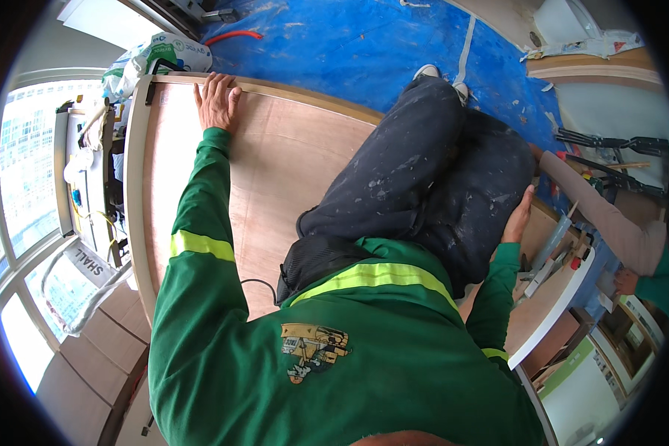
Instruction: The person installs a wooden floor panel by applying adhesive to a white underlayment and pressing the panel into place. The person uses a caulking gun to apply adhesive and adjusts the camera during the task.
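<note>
I sit on a framed wooden panel (275, 160) with a pale plywood face. My left hand (217, 102) lies over its far edge, fingers stretched out and slightly spread, holding nothing. My right hand (519, 215) rests flat against the outer side of my right leg, in dark paint-spotted trousers (394, 163). Its fingers look extended, though partly turned away. A black cable (259, 282) runs along the panel by my waist. Close to my right knee reaches a co-worker's arm (595, 197) in a light sleeve; its hand is mostly hidden behind my knee.
Blue sheeting (312, 44) covers the floor ahead, with a red hose (234, 35) on it. White-and-green bags (178, 56) stand past the panel's far left corner. Black clamp-like tools (624, 145) lie at the right. Hand tools (546, 256) sit on the panel beyond my right arm.
</note>
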Motion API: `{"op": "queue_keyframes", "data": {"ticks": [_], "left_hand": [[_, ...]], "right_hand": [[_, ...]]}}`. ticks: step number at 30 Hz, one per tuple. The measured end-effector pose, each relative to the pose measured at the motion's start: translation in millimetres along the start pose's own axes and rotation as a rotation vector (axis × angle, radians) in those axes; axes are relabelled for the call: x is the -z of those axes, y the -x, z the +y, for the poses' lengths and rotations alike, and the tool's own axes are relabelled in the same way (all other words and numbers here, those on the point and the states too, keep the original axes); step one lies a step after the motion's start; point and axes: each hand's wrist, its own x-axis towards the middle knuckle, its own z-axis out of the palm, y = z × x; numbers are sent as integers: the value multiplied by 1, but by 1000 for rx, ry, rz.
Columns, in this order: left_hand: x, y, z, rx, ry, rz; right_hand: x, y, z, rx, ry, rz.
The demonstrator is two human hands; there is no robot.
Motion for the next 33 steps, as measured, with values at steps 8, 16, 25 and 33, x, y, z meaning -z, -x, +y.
{"op": "queue_keyframes", "data": {"ticks": [8, 16, 25, 33], "left_hand": [[-47, -28, -57, -349, 90, 196], [-24, -9, -24, -177, -146, 127], [-14, 87, 95, 90, -165, 93], [0, 98, 134, -6, -71, -85]], "right_hand": [[-17, -23, 54, 196, -29, -109], [42, 71, 3, 79, 59, -184], [137, 142, 153, -158, 121, 105], [202, 122, 209, -332, 329, 340]]}}
